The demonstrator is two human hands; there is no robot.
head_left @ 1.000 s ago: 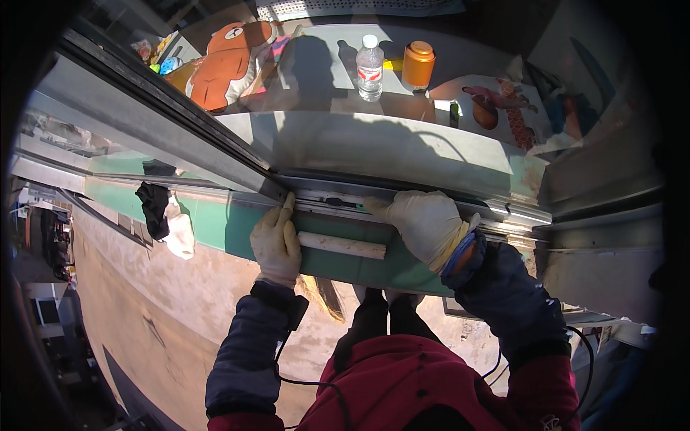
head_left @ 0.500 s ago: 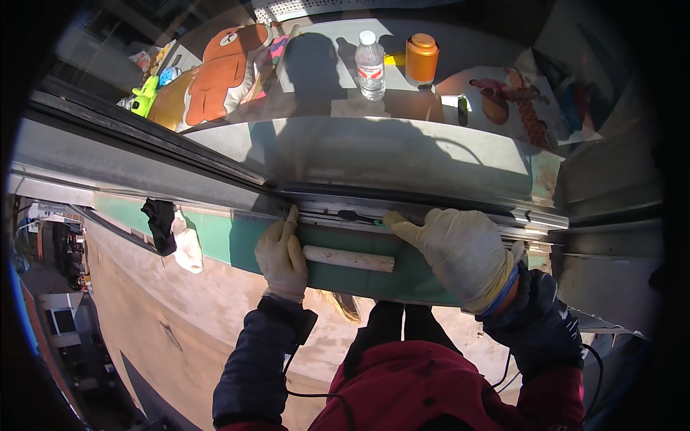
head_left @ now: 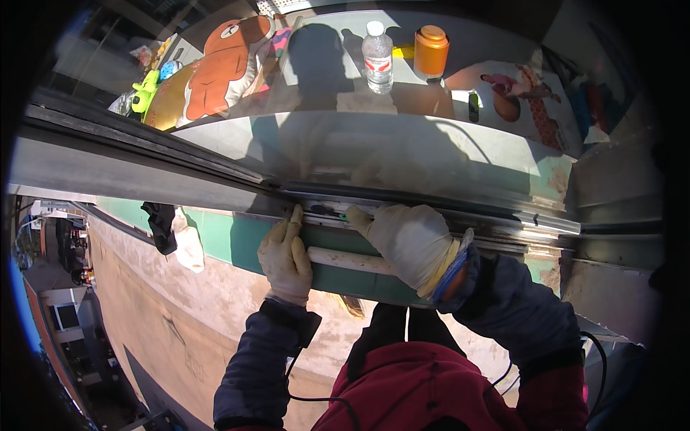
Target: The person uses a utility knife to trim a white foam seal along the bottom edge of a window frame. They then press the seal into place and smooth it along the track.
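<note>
My left hand [head_left: 286,258], in a pale work glove, lies flat over the left end of a white tube [head_left: 348,261] that runs along a green ledge [head_left: 237,241]. Its forefinger reaches up to the metal window track [head_left: 503,219]. My right hand [head_left: 406,243], also gloved, is curled at the track just right of the left hand. Its thumb points left and touches a small dark tool with a green tip [head_left: 330,211] lying in the track. The right fingers are hidden under the hand.
Behind the glass stand a clear plastic bottle [head_left: 377,47], an orange jar [head_left: 431,52] and a bear-shaped cushion [head_left: 219,68]. A dark cloth and a white bag [head_left: 176,237] hang off the ledge. Below me is a long drop down the wall [head_left: 144,309] to the street.
My right hand has slid left along the track, closer to the left hand. The left hand has stayed on the tube's end. The view has tilted slightly.
</note>
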